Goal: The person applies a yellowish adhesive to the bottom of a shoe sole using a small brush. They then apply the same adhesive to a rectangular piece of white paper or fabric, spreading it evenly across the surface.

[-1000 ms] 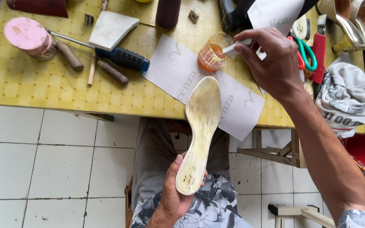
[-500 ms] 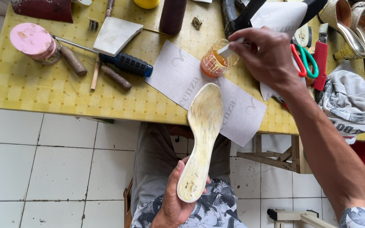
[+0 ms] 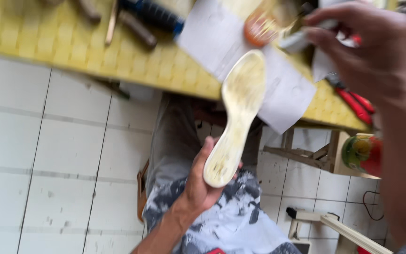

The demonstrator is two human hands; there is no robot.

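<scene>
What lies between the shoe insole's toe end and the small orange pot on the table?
In the head view, only white paper shows between the insole and the orange pot.

Motion-blurred right hand (image 3: 363, 51), tool handles (image 3: 137, 19) cut off at top edge, orange jar (image 3: 259, 30) smeared
</scene>
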